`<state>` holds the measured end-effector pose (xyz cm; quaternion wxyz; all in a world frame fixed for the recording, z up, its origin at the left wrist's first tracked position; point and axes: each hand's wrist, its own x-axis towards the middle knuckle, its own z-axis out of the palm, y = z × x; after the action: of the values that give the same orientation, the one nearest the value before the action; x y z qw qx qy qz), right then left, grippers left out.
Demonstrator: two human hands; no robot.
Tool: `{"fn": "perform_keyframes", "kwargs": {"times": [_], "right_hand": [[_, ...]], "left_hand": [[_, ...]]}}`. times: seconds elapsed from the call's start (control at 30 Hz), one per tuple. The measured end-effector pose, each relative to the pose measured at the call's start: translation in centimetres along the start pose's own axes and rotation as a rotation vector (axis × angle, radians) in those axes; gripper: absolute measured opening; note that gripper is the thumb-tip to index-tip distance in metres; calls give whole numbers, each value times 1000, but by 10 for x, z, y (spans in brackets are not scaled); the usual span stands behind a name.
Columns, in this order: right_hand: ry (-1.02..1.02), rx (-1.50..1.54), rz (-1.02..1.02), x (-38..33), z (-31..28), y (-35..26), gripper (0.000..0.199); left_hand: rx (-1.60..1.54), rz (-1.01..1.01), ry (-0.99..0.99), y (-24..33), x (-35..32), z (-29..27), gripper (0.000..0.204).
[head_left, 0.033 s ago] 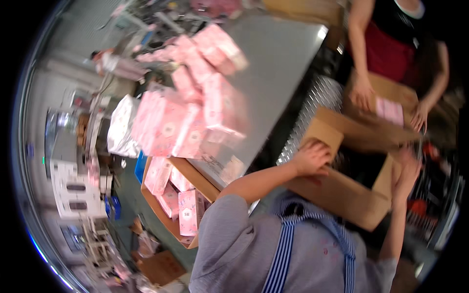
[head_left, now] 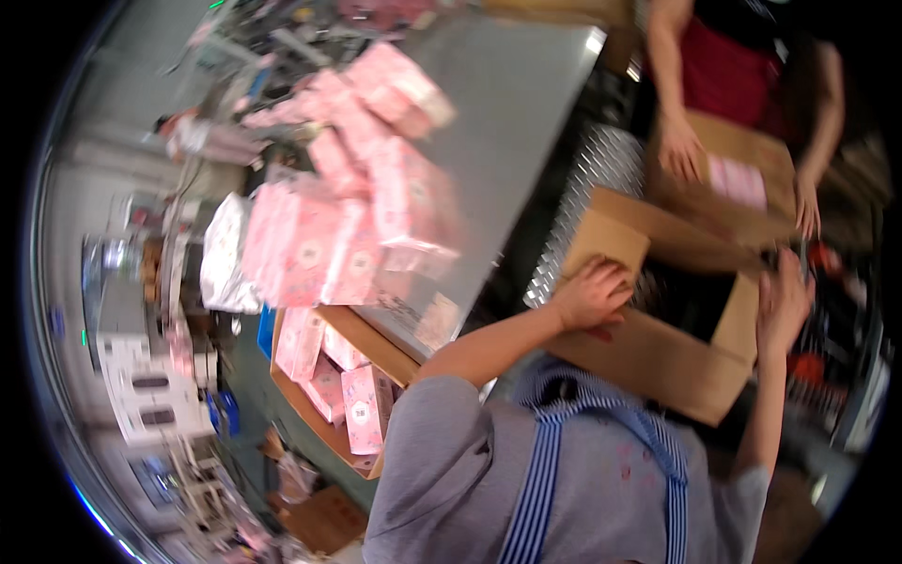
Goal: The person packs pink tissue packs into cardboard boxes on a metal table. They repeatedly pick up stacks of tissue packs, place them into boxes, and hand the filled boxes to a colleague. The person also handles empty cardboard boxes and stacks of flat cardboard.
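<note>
An open cardboard box point(head_left: 648, 362) stands before me at the right, its inside dark. My left hand point(head_left: 594, 296) is closed over its left edge, fingers bent around the cardboard beside a raised flap point(head_left: 606, 246). At the box's far right corner, my right hand point(head_left: 782, 305) grips the side wall with fingers pointing away from me; part of its hold is hidden. To the left of my left arm, another carton point(head_left: 362, 331) holds several pink printed soft packs point(head_left: 365, 409). More pink packs point(head_left: 315, 246) are piled on a metal table point(head_left: 507, 103) behind it.
Across from me, a co-worker's hands point(head_left: 680, 148) rest on a brown carton point(head_left: 770, 150) with a pink-and-white label. A textured metal plate point(head_left: 597, 179) lies between the table and my box. White machinery point(head_left: 150, 381) and a flattened brown carton point(head_left: 324, 519) are at the left.
The whole view has shifted slightly, with the scene moving up and a little left. My right hand shows more sharply at the box's corner. Both hands stay at the box.
</note>
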<state>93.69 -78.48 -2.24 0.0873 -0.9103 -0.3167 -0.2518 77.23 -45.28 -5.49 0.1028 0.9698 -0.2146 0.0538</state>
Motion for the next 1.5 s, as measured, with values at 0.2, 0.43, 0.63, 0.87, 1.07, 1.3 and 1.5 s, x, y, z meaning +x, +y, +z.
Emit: {"fn": "perform_keyframes", "kwargs": {"times": [0.2, 0.43, 0.63, 0.87, 1.07, 1.3, 1.5], "right_hand": [[-392, 346, 42, -61, -44, -44, 19], [-120, 1280, 1369, -217, 126, 8, 48], [-440, 1121, 1210, -236, 21, 51, 44], [-353, 1276, 887, -58, -127, 14, 35], [-379, 181, 209, -7, -55, -97, 68], [-552, 224, 755, -154, -1, 41, 75], [-506, 403, 618, -186, -19, 79, 52]], "left_hand": [[37, -498, 1, 21, -11, -10, 74], [-272, -1054, 14, -122, -93, 13, 73], [-754, -950, 51, -57, -34, 53, 68], [-1287, -795, -119, -26, -12, 41, 74], [-1552, -1283, -45, -68, -72, -49, 85], [-1158, -1178, 100, -6, -52, 3, 81], [-1133, -1273, -193, -53, -87, 49, 39]]}}
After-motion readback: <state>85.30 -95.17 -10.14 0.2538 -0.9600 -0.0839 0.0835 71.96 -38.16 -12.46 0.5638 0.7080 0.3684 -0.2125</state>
